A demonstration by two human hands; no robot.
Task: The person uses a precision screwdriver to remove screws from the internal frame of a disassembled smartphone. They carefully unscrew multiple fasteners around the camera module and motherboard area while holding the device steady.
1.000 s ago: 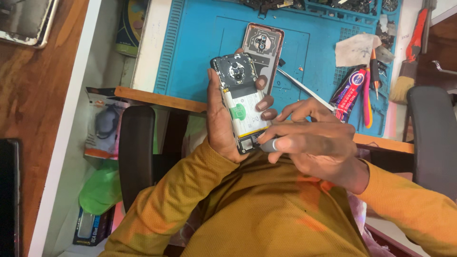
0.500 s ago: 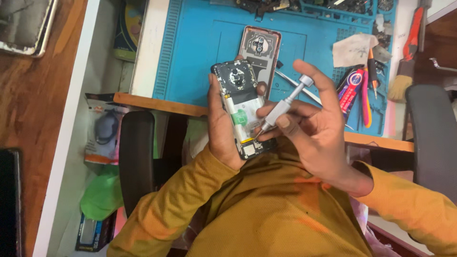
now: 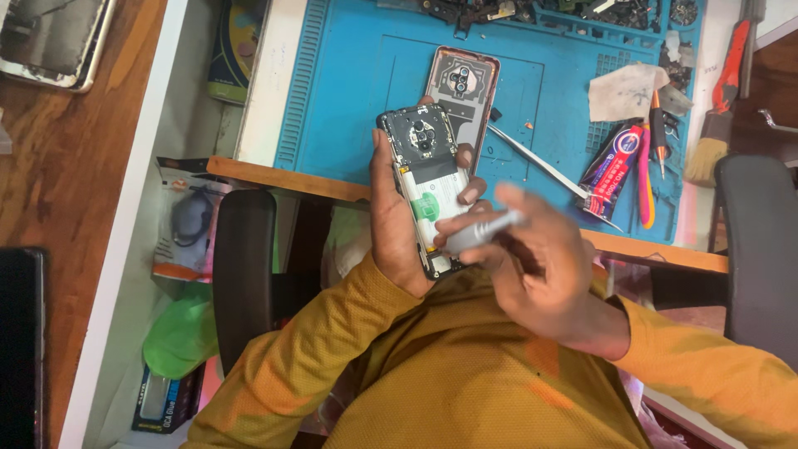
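Note:
My left hand (image 3: 397, 218) grips an opened phone (image 3: 426, 180) with its back cover off, showing a white battery with a green sticker and a round camera block at the top. My right hand (image 3: 539, 259) holds a grey screwdriver (image 3: 484, 230) lying across the phone's lower part; the hand is blurred with motion. The phone's pinkish back cover (image 3: 463, 84) lies on the blue work mat (image 3: 349, 91) just beyond the phone. Both arms wear orange sleeves.
Metal tweezers (image 3: 536, 162), a glue tube (image 3: 611, 170), red-handled tools (image 3: 648, 158), a crumpled wipe (image 3: 628, 90) and a brush (image 3: 711, 141) lie at the mat's right. Small parts fill the mat's top trays. Black chair arms stand at left (image 3: 243, 274) and right (image 3: 761, 249).
My right hand has swung the screwdriver from upright to lying across the phone's lower end. The phone has stayed in my left hand.

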